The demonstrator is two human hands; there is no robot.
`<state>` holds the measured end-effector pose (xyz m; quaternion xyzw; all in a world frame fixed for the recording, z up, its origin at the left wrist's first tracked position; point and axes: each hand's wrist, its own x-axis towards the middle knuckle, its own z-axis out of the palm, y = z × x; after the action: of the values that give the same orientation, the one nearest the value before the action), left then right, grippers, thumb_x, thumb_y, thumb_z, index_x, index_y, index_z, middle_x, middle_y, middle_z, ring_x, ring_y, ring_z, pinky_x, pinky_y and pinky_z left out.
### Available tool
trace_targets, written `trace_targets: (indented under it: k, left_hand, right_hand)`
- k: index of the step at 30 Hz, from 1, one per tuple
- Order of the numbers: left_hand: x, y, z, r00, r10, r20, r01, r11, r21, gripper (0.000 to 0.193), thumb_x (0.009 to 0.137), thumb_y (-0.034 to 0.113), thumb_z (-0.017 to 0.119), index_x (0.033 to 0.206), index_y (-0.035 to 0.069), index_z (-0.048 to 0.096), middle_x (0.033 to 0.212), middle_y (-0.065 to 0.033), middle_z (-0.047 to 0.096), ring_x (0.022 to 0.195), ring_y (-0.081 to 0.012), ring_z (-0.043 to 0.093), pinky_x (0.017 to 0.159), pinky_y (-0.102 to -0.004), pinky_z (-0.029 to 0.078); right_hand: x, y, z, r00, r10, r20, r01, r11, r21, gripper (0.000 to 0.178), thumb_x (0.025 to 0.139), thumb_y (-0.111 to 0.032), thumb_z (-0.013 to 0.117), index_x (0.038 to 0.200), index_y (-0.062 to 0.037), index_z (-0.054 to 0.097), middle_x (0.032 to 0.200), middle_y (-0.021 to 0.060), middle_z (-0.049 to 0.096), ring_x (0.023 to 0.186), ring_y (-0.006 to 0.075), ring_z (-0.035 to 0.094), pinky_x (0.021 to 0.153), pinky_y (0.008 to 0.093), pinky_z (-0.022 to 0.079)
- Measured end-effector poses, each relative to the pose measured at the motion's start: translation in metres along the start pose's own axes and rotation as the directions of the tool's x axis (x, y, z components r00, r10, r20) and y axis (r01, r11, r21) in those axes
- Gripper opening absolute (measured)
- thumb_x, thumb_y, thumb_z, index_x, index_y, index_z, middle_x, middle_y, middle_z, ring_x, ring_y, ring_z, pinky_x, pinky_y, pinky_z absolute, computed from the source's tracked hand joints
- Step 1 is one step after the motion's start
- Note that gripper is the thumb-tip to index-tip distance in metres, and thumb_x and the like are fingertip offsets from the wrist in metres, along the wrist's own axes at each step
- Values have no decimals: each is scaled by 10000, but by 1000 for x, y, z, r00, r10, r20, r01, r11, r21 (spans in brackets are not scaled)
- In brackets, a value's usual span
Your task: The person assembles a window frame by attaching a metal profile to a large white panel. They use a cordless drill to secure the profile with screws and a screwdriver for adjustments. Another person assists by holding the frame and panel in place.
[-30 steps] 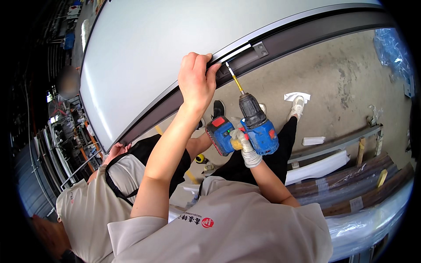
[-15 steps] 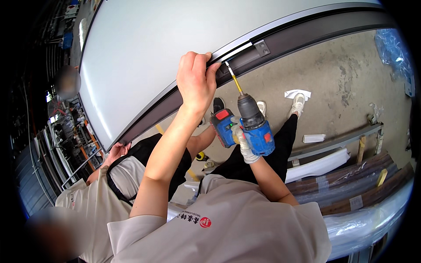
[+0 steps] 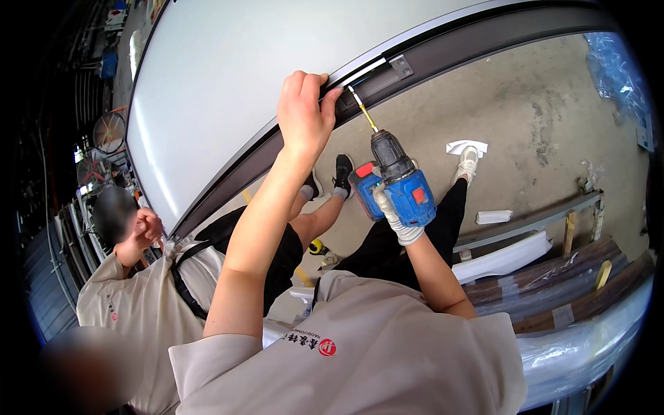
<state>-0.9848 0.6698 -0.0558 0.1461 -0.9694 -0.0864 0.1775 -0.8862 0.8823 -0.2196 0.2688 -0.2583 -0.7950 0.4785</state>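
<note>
A large pale panel [image 3: 235, 76] with a dark frame [image 3: 470, 52] spans the upper view. My bare left hand [image 3: 304, 114] is closed over the frame's edge, thumb and fingers at the near end of a bright silver strip [image 3: 360, 71]. In my gloved right hand [image 3: 395, 218] is a blue cordless drill [image 3: 409, 190] with a black chuck, pointing up and away. Its long yellow-shafted bit [image 3: 365, 114] ends at the frame's channel, just right of my left thumb; I cannot tell whether the tip touches. A small metal plate [image 3: 400, 67] sits further right along the channel.
A co-worker [image 3: 149, 297] stands close on my left, a bare hand [image 3: 146, 227] raised by the panel's corner. Wrapped long profiles [image 3: 553, 297] and a metal rail [image 3: 532, 225] lie at the right. Blue plastic film [image 3: 615, 76] is at the far right; white scrap [image 3: 494, 217] lies on the floor.
The drill has shifted slightly up and turned, hiding more of its battery. My left hand keeps its grip. The co-worker's hand has left the panel's corner and risen to the left.
</note>
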Motion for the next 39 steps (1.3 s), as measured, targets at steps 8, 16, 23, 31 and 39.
trace_targets:
  k: [8, 16, 23, 31, 39]
  left_hand:
    - [-1, 2, 0, 1000, 10, -23, -10, 1000, 2, 208, 710, 102, 719, 845, 9, 591, 756, -106, 533, 741, -288, 532, 648, -371, 445]
    - [0, 0, 3, 996, 68, -56, -69, 998, -8, 210, 718, 112, 716, 853, 14, 589, 770, -102, 549, 762, -293, 546, 663, -370, 459]
    - [-5, -2, 4, 997, 61, -56, -60, 998, 21, 218, 715, 124, 710, 860, 35, 574, 794, -99, 529, 783, -293, 532, 641, -387, 456]
    - [-14, -2, -2, 998, -2, -61, 6, 998, 58, 215, 712, 91, 718, 867, 17, 589, 797, -97, 562, 764, -279, 542, 671, -365, 450]
    - [-5, 2, 3, 997, 35, -64, -33, 999, 27, 248, 713, 97, 729, 923, 29, 616, 859, -83, 590, 803, -255, 553, 700, -338, 460]
  right_hand:
    - [-5, 3, 25, 984, -176, -20, 117, 733, -670, 646, 841, -439, 553, 1302, -27, 367, 1270, 179, 450, 1128, 302, 484, 947, 409, 426]
    - [0, 22, 32, 829, -510, 229, 73, -308, -949, 369, 811, -234, 666, 1112, -63, 538, 1067, 95, 589, 988, 228, 569, 837, 353, 478]
    - [2, 13, 29, 825, -318, 468, 126, -703, -700, 271, 780, -185, 596, 1046, -136, 586, 1022, 89, 596, 892, 280, 569, 770, 402, 471]
    - [-2, 3, -4, 964, -266, -10, 6, 58, -998, 525, 892, -421, 391, 1334, -147, 326, 1315, 116, 436, 1163, 292, 470, 958, 412, 420]
    - [-5, 0, 62, 944, -323, -64, -175, -325, -929, 684, 878, -587, 362, 1264, -24, 418, 1278, 207, 462, 1134, 328, 502, 972, 441, 420]
